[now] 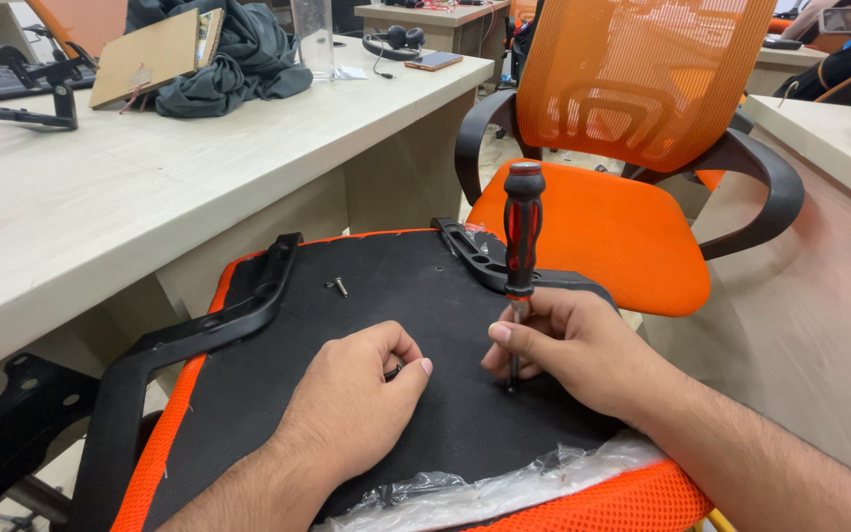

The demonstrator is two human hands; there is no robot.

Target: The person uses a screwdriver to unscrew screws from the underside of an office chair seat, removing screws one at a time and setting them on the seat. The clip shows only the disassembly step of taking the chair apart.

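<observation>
Upright red-black screwdriver (523, 232) on upturned seat (386, 325)

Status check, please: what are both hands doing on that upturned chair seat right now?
Right hand steadies upright screwdriver on black seat underside. Left hand pinches a small dark part. Loose screw apart.
</observation>
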